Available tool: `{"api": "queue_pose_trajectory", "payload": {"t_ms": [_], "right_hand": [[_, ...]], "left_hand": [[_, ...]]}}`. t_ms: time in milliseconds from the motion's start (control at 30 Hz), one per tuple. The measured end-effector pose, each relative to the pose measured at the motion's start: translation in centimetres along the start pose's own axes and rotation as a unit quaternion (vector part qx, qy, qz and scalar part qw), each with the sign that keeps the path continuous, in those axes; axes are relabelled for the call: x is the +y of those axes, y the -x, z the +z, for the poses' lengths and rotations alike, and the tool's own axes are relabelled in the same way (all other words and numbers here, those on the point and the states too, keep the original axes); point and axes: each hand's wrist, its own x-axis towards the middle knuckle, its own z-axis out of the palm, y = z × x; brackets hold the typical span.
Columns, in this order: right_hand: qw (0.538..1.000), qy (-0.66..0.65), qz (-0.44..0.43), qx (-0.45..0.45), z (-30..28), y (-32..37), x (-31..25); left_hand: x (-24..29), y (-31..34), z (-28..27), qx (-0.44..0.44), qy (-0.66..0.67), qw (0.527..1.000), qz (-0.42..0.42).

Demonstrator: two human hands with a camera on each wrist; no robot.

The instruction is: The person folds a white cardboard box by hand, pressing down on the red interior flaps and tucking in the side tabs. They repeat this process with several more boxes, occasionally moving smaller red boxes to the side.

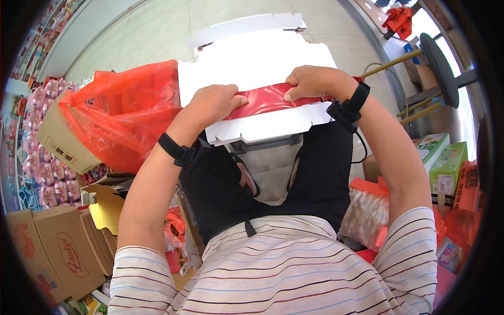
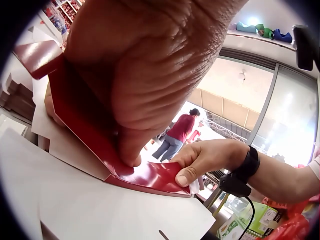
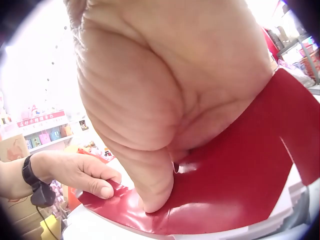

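Red glossy card forms the flap (image 1: 265, 98) that is held between both hands. It is a narrow strip along the near edge of a white cardboard box blank (image 1: 252, 58), which is held flat over the lap of the seated person. The flap is gripped at its left end by the left hand (image 1: 212, 105), with the thumb laid along the red surface and the fingers curled over the white card behind. Its right end is pinched in the same way by the right hand (image 1: 314, 82), and in the right wrist view the thumb tip is seen pressed onto the red card. A black strap (image 1: 176, 149) is worn on the left wrist. An orange-red plastic bag (image 1: 123, 113) is seen just left of the blank, touching its edge. Brown cartons (image 1: 60, 249) are stacked lower left, and green boxes (image 1: 446, 168) stand at the right.
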Motion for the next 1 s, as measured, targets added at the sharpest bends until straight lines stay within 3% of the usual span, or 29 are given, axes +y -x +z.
{"api": "queue_pose_trajectory", "payload": {"t_ms": [267, 367, 433, 533, 633, 733, 800, 1000], "right_hand": [[0.999, -0.011, 0.041, 0.005, -0.2, 0.6, -1.1], [0.999, 0.013, -0.014, 0.032, 0.9, -0.7, 0.7], [0.998, 0.039, 0.007, 0.041, 1.0, -0.8, 0.3], [0.994, 0.054, 0.026, 0.087, 1.2, 0.2, -0.4], [0.972, 0.111, -0.007, 0.208, 3.0, 0.6, 0.1], [0.932, 0.150, -0.108, 0.312, 4.5, 1.1, 0.5], [0.903, 0.140, -0.188, 0.359, 5.5, 1.4, 0.5], [0.897, 0.156, -0.202, 0.361, 7.4, 2.2, 0.3]], "left_hand": [[-0.2, 0.0, 0.3, 0.016, 0.004, 1.000, 0.007], [-0.2, -0.1, 0.3, 0.016, -0.001, 1.000, 0.005], [0.0, 0.0, 0.2, 0.015, -0.006, 1.000, 0.000], [1.3, 0.5, -0.5, 0.014, 0.000, 0.998, -0.054], [1.4, 1.7, 0.6, 0.157, -0.061, 0.985, 0.046], [1.7, 2.1, 1.7, 0.205, -0.113, 0.964, 0.125], [1.6, 2.7, 1.9, 0.215, -0.119, 0.958, 0.147], [2.0, 2.8, 1.3, 0.159, -0.190, 0.954, 0.167]]}}
